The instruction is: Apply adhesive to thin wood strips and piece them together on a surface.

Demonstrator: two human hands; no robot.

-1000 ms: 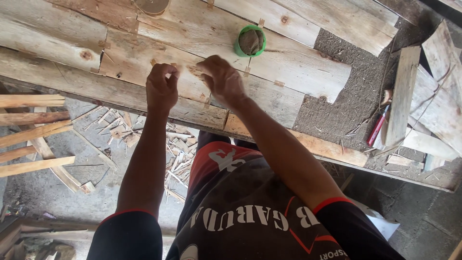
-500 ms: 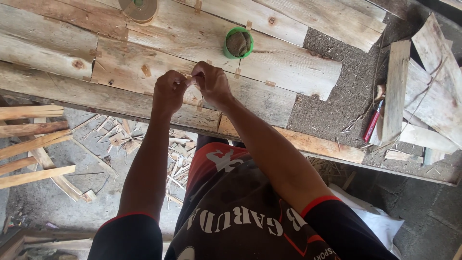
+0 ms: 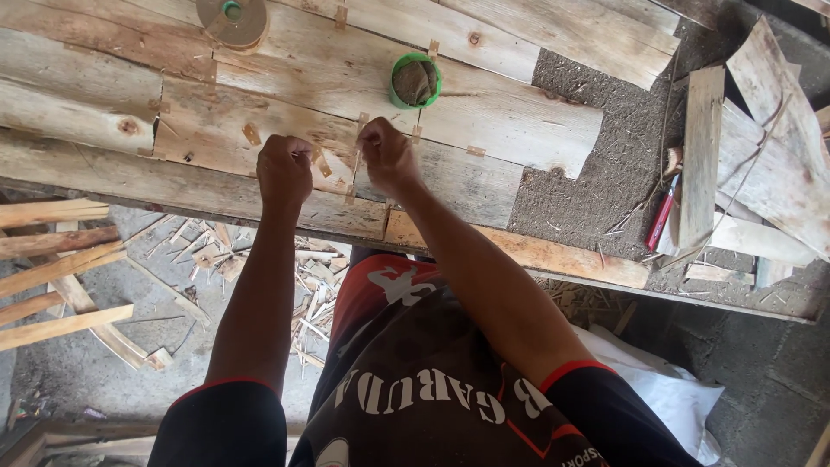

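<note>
— Wood is everywhere on this bench [image 3: 104, 121]; why do you keep both hands so close together over the planks?

— I hold a thin wooden strip [image 3: 355, 164] with my right hand [image 3: 389, 156]; its fingers are pinched closed on the upper end of the strip, near the middle of the bench, so the piece stands against the plank and does not slide; my left hand [image 3: 284, 169] is curled into a loose fist just beside it, and I cannot tell if it holds something small inside.

— And the green cup [image 3: 414, 80]?

— It stands just behind my right hand, near enough to reach; I judge it keeps some material for the work, but what is inside is not clear; small wooden tabs [image 3: 252, 133] lie on the planks around my hands.

— What is different from a moment ago?

— One second ago my hands were lower at the front edge of the bench and touching almost; now they are a little apart, and the strip shows between them; the round disc [image 3: 230, 19] at the far edge comes more into the view, because my head tilted; the red tool [image 3: 661, 220] at the right lies the same as before.
</note>
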